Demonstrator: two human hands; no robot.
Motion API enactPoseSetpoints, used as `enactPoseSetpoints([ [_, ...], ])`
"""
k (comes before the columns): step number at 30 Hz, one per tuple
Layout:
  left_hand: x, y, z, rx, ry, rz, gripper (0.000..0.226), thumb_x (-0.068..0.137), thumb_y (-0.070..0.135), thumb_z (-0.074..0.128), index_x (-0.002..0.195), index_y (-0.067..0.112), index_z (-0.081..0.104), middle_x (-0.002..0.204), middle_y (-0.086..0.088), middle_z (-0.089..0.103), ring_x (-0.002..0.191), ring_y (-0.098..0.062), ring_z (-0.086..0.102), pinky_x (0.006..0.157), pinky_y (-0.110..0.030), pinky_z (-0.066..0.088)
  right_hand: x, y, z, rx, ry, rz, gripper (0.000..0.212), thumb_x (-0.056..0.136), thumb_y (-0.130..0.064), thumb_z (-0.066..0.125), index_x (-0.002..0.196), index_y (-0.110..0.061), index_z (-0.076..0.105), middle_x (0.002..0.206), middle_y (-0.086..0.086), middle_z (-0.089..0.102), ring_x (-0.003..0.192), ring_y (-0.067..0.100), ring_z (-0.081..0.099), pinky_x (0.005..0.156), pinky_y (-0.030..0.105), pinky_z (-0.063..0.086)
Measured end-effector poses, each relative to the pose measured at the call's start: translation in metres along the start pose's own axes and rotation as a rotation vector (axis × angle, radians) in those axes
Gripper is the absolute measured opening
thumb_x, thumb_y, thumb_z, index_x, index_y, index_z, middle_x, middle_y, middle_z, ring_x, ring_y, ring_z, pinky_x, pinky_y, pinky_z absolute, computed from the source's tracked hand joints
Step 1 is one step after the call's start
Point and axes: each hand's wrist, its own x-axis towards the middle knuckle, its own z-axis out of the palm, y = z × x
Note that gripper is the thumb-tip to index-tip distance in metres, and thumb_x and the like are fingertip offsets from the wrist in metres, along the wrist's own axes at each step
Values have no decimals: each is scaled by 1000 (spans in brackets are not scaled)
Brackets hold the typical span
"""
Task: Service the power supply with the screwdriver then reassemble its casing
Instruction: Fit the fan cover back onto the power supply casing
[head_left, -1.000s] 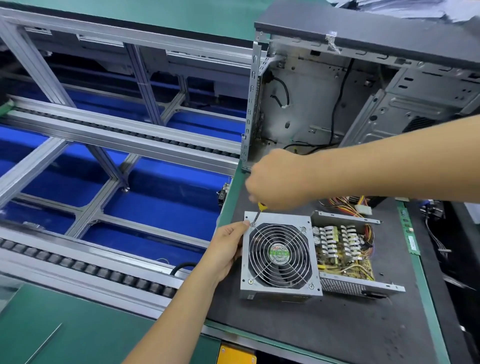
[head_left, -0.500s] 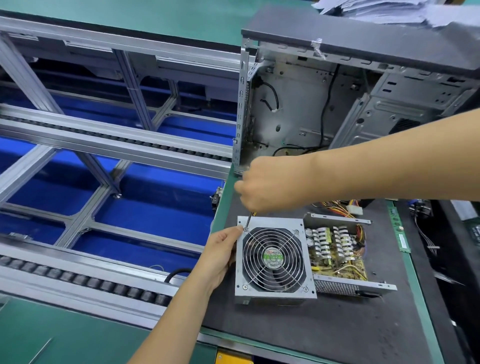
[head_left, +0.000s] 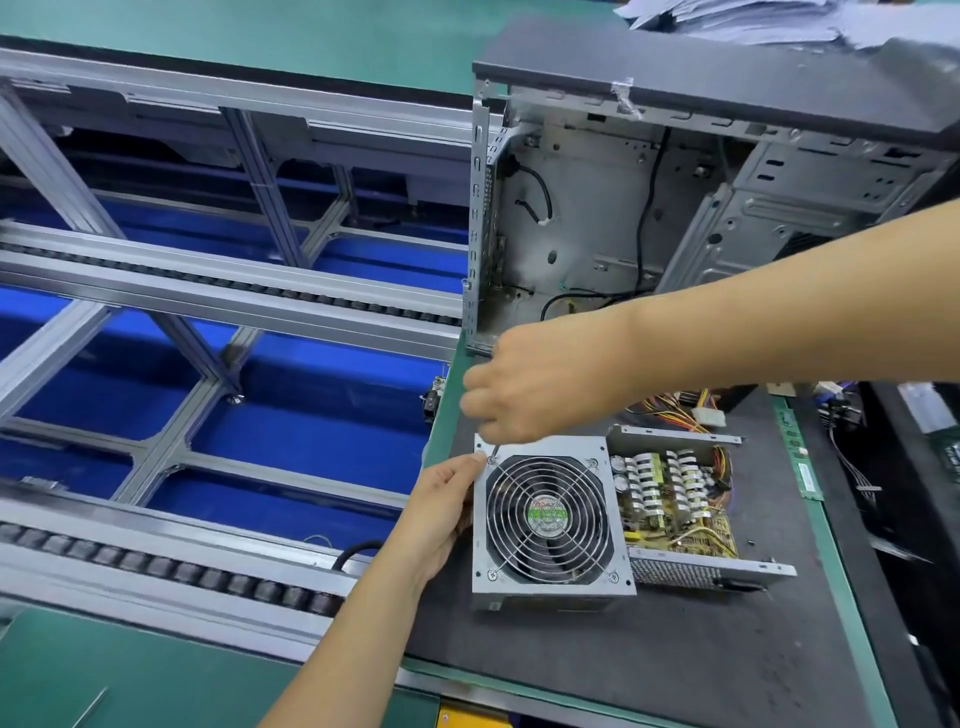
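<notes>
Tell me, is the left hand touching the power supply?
Touching. The head view shows the left hand against the left edge of the power supply, its thumb resting on the top corner by the fan.

So the bench is green with a dark grey mat laid over it, and the PSU sits right on the mat near its left edge, fan up and its board showing on the right. Behind it an open PC case stands on the same mat with a bunch of wires lying in between, and a RAM stick lies along the green strip at the mat's right edge.
</notes>
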Motion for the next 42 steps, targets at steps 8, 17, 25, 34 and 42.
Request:
enactPoseSetpoints([
  [8, -2, 1, 1, -24, -5, -14, 35, 101, 24, 51, 79, 12, 76, 72, -6, 72, 56, -11, 63, 48, -20, 48, 19, 13, 5, 1351, -548, 784, 35, 97, -24, 45, 69, -6, 57, 55, 1, 51, 32, 10, 35, 30, 11, 22],
  [17, 0, -1, -2, 1, -8, 33, 29, 100, 26, 52, 84, 11, 70, 69, -3, 68, 56, -11, 60, 49, -21, 47, 14, -17, -9, 356, -197, 328, 19, 93, -11, 47, 112, -6, 47, 65, 1, 35, 52, 18, 31, 43, 27, 21],
  [25, 2, -7, -2, 16, -4, 54, 29, 100, 27, 52, 88, 16, 76, 84, -9, 74, 68, -16, 68, 62, -29, 56, 1, -12, 35, 1191, -427, 638, 37, 97, -26, 47, 65, -8, 55, 38, -5, 53, 35, 11, 49, 43, 19, 42],
  [34, -13, -21, 17, 190, 184, 96, 30, 90, 36, 66, 113, 22, 51, 113, -7, 69, 105, -25, 67, 96, -46, 51, -96, -79, 92, 1357, -31, 954, 43, 98, -43, 41, 71, -12, 53, 62, -1, 56, 58, 14, 50, 61, 31, 40],
  [42, -20, -18, 28, 278, 172, 10, 39, 98, 50, 45, 111, 22, 68, 100, 9, 76, 93, -7, 71, 75, -20, 54, -131, -163, 166, 1562, 55, 1167, 31, 96, -37, 48, 75, -14, 51, 59, -7, 60, 37, -1, 49, 46, 11, 39],
])
